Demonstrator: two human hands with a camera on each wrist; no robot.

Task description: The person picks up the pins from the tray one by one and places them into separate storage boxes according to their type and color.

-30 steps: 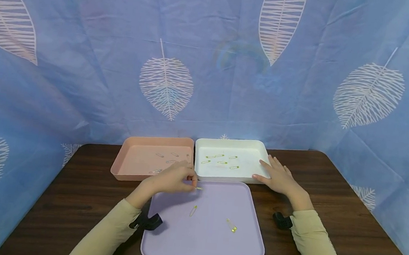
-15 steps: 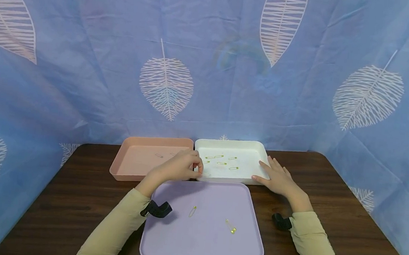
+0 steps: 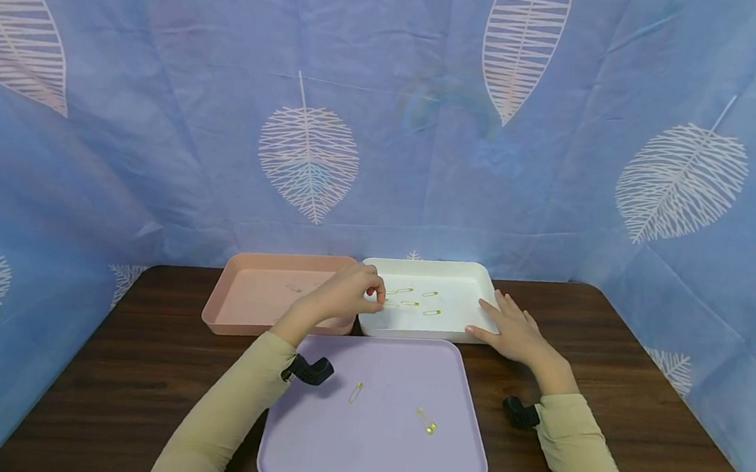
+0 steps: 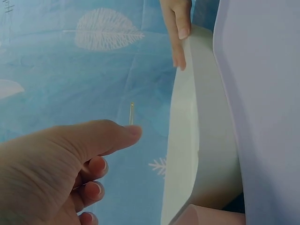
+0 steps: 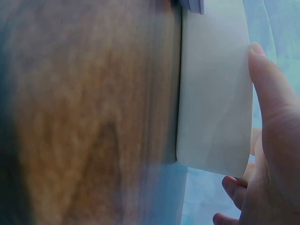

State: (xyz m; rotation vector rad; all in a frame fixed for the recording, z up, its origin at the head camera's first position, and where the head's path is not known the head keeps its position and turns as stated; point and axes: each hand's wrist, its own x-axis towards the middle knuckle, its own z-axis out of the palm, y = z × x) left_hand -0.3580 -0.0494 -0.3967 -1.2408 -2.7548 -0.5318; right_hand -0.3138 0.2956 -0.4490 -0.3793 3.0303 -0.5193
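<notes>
My left hand point(image 3: 347, 292) pinches a safety pin point(image 4: 131, 112) between thumb and forefinger, above the left end of the white tray point(image 3: 458, 327). In the left wrist view the pin's yellow end sticks up past the thumb tip. Several yellow-headed safety pins point(image 3: 410, 303) lie inside the white tray. My right hand point(image 3: 514, 331) rests at that tray's right end, fingers spread and tips on the rim. On the lilac tray point(image 3: 370, 456) nearer me lie a single safety pin point(image 3: 355, 393) and a small group of yellow-headed pins point(image 3: 426, 421).
Left of the white tray stands a pink tray point(image 3: 240, 314) holding silver safety pins point(image 3: 294, 287), partly hidden by my left hand and forearm. All the trays sit on a dark wooden table point(image 3: 132, 379). A blue leaf-print cloth point(image 3: 391, 169) hangs behind.
My left hand has moved up and right, from the lilac tray's far edge to over the white tray, carrying the safety pin. The right hand has stayed on the rim.
</notes>
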